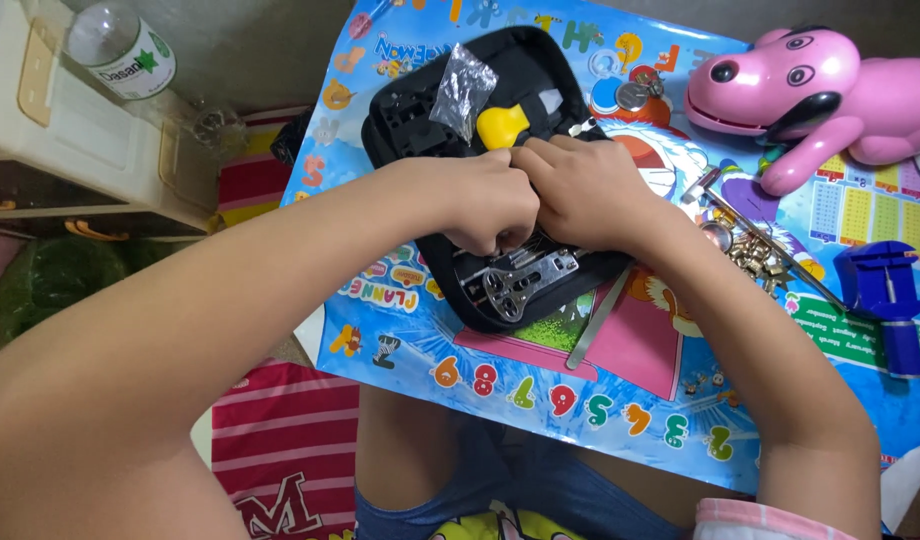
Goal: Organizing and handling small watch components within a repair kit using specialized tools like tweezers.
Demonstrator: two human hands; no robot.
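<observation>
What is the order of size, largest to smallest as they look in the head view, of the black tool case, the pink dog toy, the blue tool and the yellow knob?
1. Black tool case
2. Pink dog toy, partly cut off by the frame
3. Blue tool
4. Yellow knob, partly hidden by the hands

We note a pink toy dog (820, 90) up right of the hands, blue tool (888, 300) far right, clear bottle (120, 45) upper left.

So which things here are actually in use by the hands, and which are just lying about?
In use: left hand and right hand, both closed together over the black tool case; what the fingers pinch is hidden.

Lying about: yellow-handled tool, plastic bag, pink toy dog, blue tool, bottle.
</observation>
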